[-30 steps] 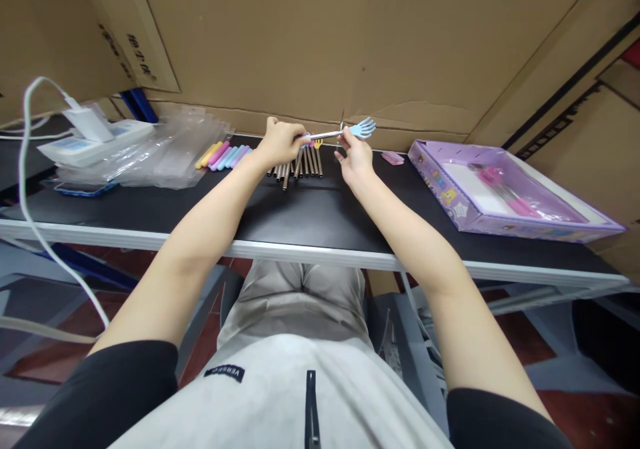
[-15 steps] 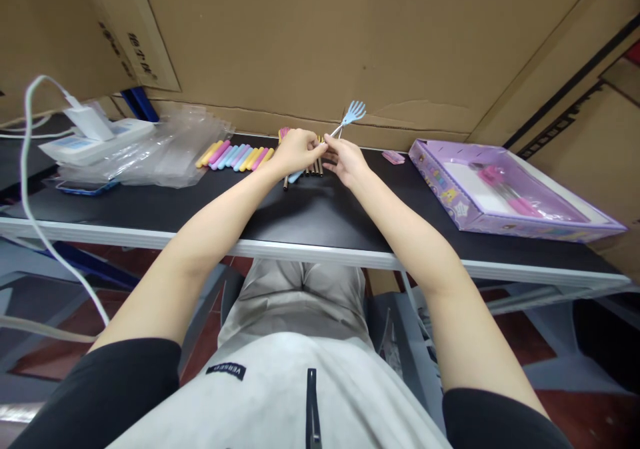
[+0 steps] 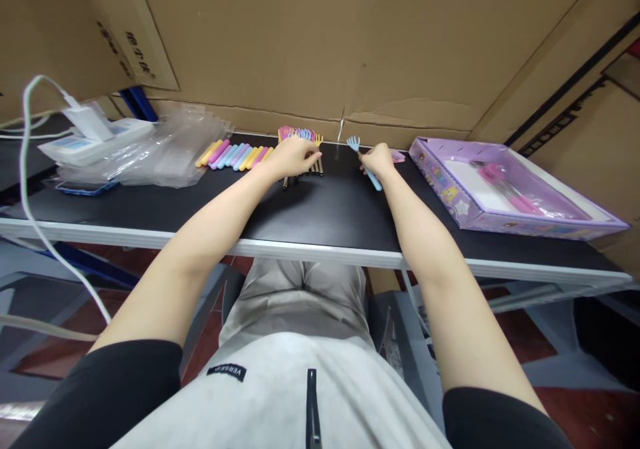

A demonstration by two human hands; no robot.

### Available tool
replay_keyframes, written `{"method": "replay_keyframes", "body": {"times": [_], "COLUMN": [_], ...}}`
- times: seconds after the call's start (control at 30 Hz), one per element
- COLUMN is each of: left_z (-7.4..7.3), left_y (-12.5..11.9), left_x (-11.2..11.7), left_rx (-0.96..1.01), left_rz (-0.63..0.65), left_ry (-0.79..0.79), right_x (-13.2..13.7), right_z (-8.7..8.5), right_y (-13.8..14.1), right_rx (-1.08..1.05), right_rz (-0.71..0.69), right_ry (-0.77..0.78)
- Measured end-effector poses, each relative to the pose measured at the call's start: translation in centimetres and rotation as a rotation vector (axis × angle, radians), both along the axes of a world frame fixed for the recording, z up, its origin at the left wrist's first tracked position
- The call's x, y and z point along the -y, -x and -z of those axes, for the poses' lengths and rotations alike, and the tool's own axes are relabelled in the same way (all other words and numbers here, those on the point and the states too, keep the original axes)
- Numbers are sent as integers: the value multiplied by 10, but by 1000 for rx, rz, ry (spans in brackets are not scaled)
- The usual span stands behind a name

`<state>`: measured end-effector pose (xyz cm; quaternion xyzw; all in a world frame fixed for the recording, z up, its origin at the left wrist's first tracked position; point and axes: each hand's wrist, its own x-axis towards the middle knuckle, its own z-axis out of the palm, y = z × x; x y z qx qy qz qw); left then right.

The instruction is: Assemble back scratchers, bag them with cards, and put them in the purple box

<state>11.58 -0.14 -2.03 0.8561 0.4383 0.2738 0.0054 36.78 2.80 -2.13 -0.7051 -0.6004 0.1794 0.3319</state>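
Note:
My right hand [image 3: 379, 161] is closed around a small back scratcher [image 3: 373, 181], its light blue handle pointing toward me and its blue claw head up beyond the fingers. My left hand [image 3: 291, 157] hovers low over a row of claw heads [image 3: 300, 132] in pink, blue and yellow on thin metal rods. Its thumb and forefinger come together beside the yellow claw head [image 3: 319, 140] at the row's right end. Whatever lies between those fingertips is hidden. To the left sits a row of pastel handles [image 3: 240, 157] in yellow, pink, blue and purple.
Clear plastic bags [image 3: 170, 152] lie at the left, by a white power strip [image 3: 127, 131] with a charger and cable, and a phone [image 3: 86, 187]. A purple box [image 3: 465, 219] holding a pink packaged item stands at the right. Cardboard [image 3: 310, 49] rises behind the black tabletop [image 3: 320, 219].
My hands have parted. The right hand moved right and down with the blue back scratcher, whose blue handle now shows. My left hand stays over the row of claw heads.

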Motion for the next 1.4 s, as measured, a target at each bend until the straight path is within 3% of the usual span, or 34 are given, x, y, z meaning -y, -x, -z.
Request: {"method": "replay_keyframes", "body": {"times": [0.23, 0.47, 0.77, 1.13, 1.23, 1.33, 1.4], "left_z": [2, -1, 0, -26, -40, -52, -55], "left_y": [-4, -9, 0, 83, 100, 123, 150], "left_x": [1, 8, -2, -19, -12, -4, -5], "left_rx": [0, -49, -49, 162, 210, 138, 83], "left_rz": [44, 24, 6, -478, -683, -870, -901], "left_ry": [-13, -3, -43, -58, 5, 133, 218], "right_x": [4, 5, 13, 16, 20, 24, 25], "right_z": [3, 5, -3, -1, -3, -4, -3], "right_y": [14, 24, 23, 22, 24, 26, 26], "right_rx": [339, 423, 505, 588, 643, 687, 704], "right_rz": [-16, 21, -3, -148, -181, -223, -245], "right_ry": [-13, 17, 10, -5, 32, 56, 57]}}
